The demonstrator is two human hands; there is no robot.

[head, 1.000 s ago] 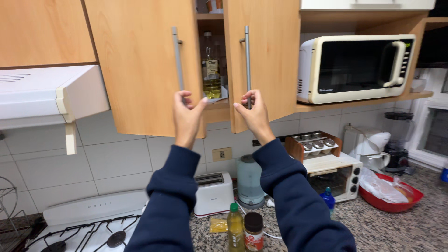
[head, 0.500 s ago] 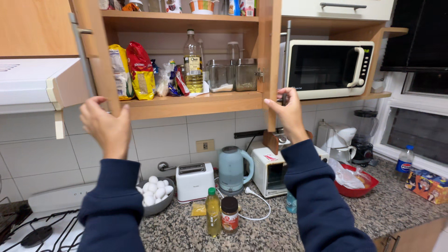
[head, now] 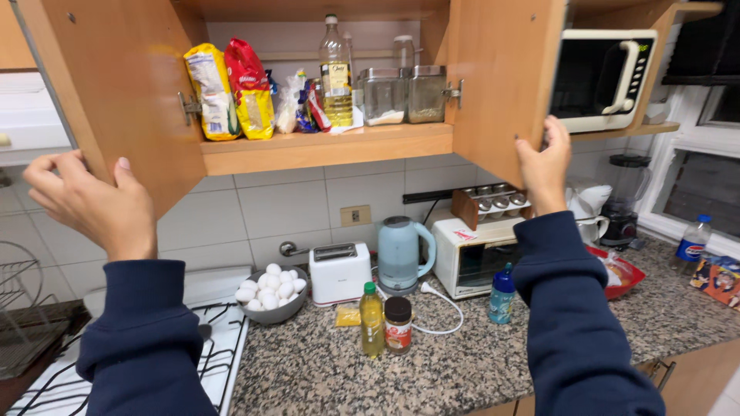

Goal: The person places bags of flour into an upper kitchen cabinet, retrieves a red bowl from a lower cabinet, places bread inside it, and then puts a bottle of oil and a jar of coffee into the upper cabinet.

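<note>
Your fingers curl over door edges: left hand point(head: 91, 202) grips the left cabinet door point(head: 116, 92), right hand point(head: 544, 166) grips the right cabinet door point(head: 505, 73), both doors swung wide. On the shelf point(head: 324, 146): yellow and red bags point(head: 231, 92), an oil bottle point(head: 336, 73), two glass jars point(head: 405, 94) partly filled. Below, a bowl point(head: 271, 296) holds white eggs.

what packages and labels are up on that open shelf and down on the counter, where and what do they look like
Yellow bag: shelf, far left, upright, white label.
Red bag: shelf, beside the yellow one, red top, yellow bottom.
Oil bottle: shelf middle, tall, clear, yellow label.
Small oil bottle: counter, green cap.
Jar: counter, beside it, dark lid, red label.
Blue bottle: counter, by the person's right sleeve.
</note>
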